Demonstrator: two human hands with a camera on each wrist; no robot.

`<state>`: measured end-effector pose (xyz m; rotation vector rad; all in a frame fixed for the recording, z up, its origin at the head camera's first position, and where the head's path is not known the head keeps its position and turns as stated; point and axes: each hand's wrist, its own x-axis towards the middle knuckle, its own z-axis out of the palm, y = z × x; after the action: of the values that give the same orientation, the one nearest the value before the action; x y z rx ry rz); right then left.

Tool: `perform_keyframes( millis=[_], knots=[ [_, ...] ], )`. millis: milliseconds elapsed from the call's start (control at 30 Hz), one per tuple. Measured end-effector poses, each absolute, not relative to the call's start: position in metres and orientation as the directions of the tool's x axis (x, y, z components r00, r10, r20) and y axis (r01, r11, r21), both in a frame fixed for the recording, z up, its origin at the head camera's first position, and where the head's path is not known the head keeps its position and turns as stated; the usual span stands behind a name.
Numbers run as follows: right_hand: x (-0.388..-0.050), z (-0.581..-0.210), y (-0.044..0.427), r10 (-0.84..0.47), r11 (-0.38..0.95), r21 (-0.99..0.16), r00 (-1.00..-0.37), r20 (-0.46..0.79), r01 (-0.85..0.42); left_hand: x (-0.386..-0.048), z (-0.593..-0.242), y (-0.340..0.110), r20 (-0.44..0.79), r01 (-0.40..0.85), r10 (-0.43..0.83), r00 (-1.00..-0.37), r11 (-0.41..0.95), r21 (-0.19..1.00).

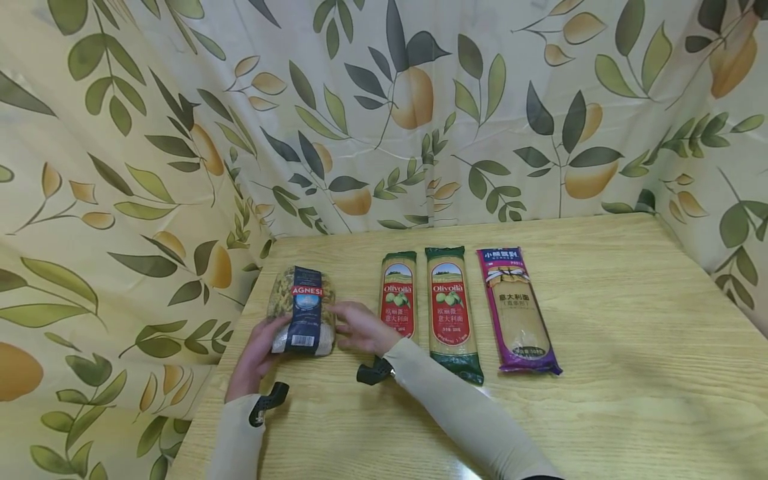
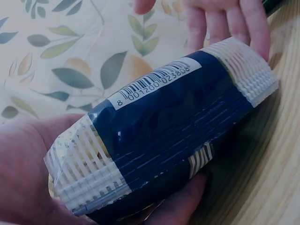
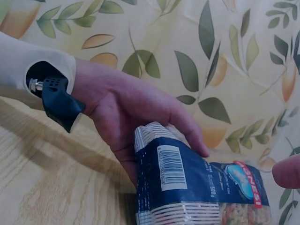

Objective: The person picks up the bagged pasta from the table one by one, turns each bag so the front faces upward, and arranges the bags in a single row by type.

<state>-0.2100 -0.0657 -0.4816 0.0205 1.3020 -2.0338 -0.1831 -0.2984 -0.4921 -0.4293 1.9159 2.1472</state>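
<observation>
A bag of short pasta (image 1: 308, 310) with a dark blue band and a red AGNESI label is at the left of the table. My left hand (image 1: 262, 345) grips its left side; in the left wrist view, fingers (image 2: 185, 204) reach under the bag's near end. Against the bag's right side is my right hand (image 1: 362, 327), its fingers (image 2: 218, 23) fairly straight in the left wrist view. In the right wrist view, the right thumb (image 3: 190, 133) lies along the bag's edge. The left thumb (image 3: 287, 172) shows apart from the bag there.
Right of my hands lie two green-ended spaghetti packs, the nearer one (image 1: 399, 293) partly behind my right hand and the other (image 1: 451, 307) beside it. A purple pasta pack (image 1: 519, 310) lies further right. Patterned cloth (image 1: 414, 153) borders the wooden table (image 1: 630, 320).
</observation>
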Motion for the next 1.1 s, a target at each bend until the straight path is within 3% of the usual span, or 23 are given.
perform_keyframes(
  millis=[333, 700, 1100],
  knots=[
    [-0.217, -0.486, -0.063, -0.526, -0.240, -0.800, -0.767, -0.368, 0.549, -0.177, -0.499, -0.289, -0.372, -0.356, -0.074, -0.925, -0.168, 0.919],
    [-0.220, -0.485, -0.060, -0.537, -0.244, -0.794, -0.760, -0.367, 0.557, -0.166, -0.503, -0.281, -0.402, -0.350, -0.020, -0.915, -0.455, 0.819],
    [-0.223, -0.486, -0.063, -0.567, -0.232, -0.797, -0.743, -0.355, 0.558, -0.161, -0.502, -0.266, -0.422, -0.386, 0.027, -0.906, -0.461, 0.799]
  ],
)
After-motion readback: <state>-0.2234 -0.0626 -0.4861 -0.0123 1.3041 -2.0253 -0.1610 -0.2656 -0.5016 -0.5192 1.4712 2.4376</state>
